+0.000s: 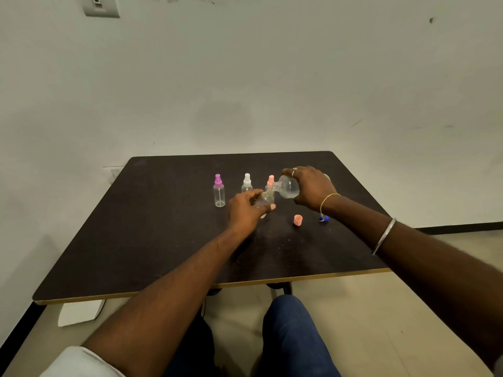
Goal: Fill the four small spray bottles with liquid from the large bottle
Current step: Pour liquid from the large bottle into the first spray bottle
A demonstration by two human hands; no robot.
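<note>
On the dark table point(163, 227), the purple-topped clear spray bottle point(219, 193) and the white-topped one point(247, 183) stood capped. The left hand point(245, 210) curled round an uncapped small clear bottle point(265, 198). The right hand point(310, 186) gripped the large round clear bottle point(288, 186), tipped mouth-to-neck. Pouring seemed the step in hand; the next move likely called for righting the large bottle before overflow.

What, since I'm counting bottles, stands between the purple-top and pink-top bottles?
The white-top bottle stands upright between the purple-top bottle and the pink-top bottle. The head view shows this.
</note>
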